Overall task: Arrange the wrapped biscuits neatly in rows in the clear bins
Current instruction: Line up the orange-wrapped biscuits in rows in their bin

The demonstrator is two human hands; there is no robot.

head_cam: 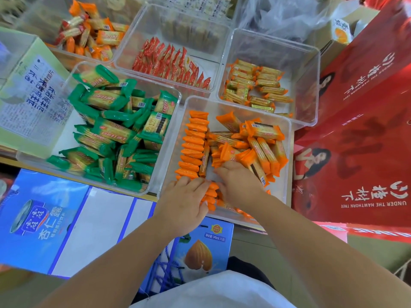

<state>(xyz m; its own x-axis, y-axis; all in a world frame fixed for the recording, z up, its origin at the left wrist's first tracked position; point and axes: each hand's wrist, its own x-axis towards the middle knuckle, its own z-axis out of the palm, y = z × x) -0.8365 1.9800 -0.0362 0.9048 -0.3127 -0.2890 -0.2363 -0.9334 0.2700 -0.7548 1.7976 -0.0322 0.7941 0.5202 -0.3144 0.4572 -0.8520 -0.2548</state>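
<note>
A clear bin (pixel 287 138) in front of me holds orange-wrapped biscuits. A neat row of upright orange packs (pixel 194 143) runs along its left wall. A loose heap of orange packs (pixel 255 143) fills its right half. My left hand (pixel 184 201) lies over the near end of the row, fingers curled on the packs there. My right hand (pixel 240 185) reaches into the bin beside it, fingers down among the loose packs. Whether either hand grips a pack is hidden.
A clear bin of jumbled green packs (pixel 115 130) stands to the left. Behind are bins with red packs (pixel 169 63), small orange-gold packs (pixel 255 87) and mixed orange packs (pixel 89 34). Red gift boxes (pixel 355 152) stand right, blue drink cartons (pixel 44 221) near left.
</note>
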